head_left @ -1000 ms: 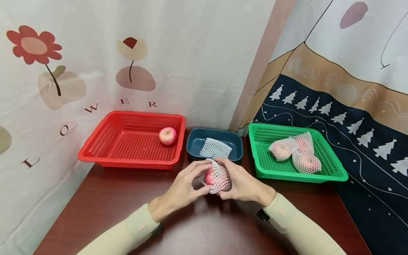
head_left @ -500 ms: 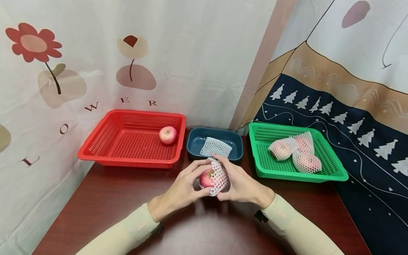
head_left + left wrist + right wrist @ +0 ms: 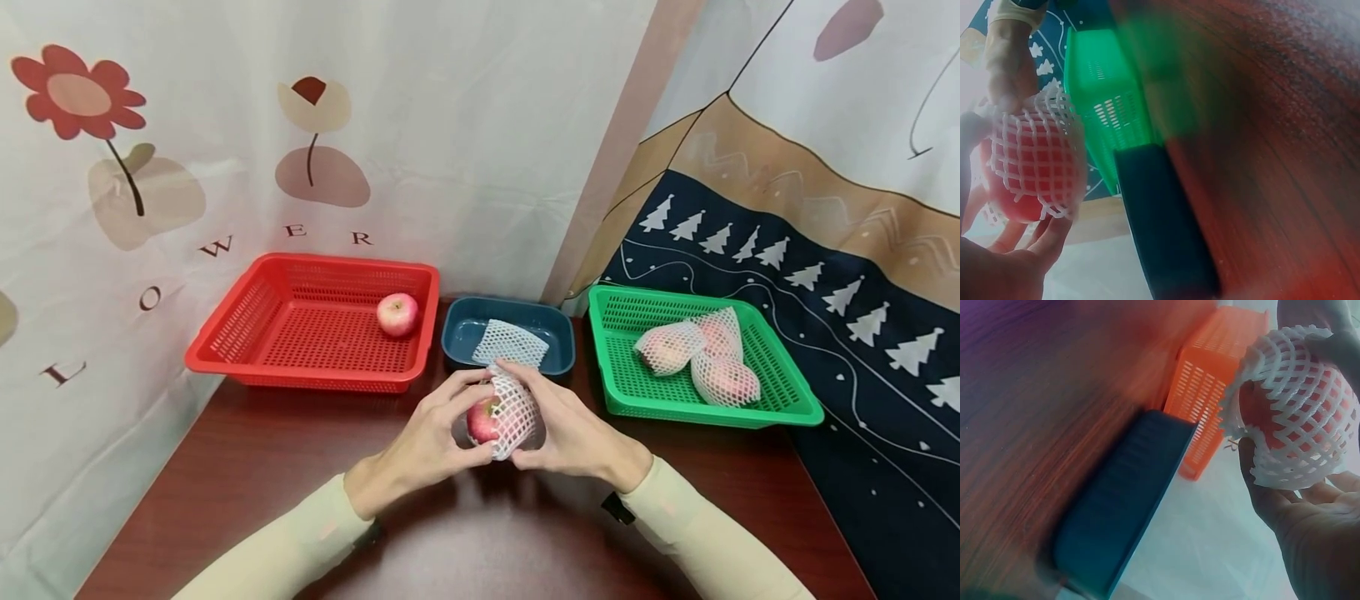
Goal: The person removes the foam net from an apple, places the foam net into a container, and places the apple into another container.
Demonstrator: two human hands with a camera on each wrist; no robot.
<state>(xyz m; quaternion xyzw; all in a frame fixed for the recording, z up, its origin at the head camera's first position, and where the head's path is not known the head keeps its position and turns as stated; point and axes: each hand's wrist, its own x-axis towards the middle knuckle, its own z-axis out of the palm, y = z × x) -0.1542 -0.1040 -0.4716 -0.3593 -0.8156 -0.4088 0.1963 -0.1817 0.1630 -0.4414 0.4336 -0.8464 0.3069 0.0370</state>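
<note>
Between both hands, above the table's middle, is a red apple (image 3: 481, 422) with a white foam net sleeve (image 3: 516, 418) covering its right side. Its stem end and left side show bare in the head view. My left hand (image 3: 429, 440) curls its fingers and thumb around the apple's left, fingertips at the sleeve's edge. From the right, my right hand (image 3: 576, 429) grips the sleeved side, thumb below and fingers above. In the right wrist view the sleeve (image 3: 1310, 419) stretches over the apple, with its open mouth towards the left hand.
Behind the hands stands a dark blue bin (image 3: 561, 337) with another foam net sleeve (image 3: 512, 343) inside. On the left, a red basket (image 3: 300, 379) has one bare apple (image 3: 397, 315). The green basket (image 3: 626, 400) on the right contains several apples in nets (image 3: 725, 382).
The apple has shifted left between the hands, and more of its bare red side and stem end shows beside the sleeve. Both hands keep nearly the same places.
</note>
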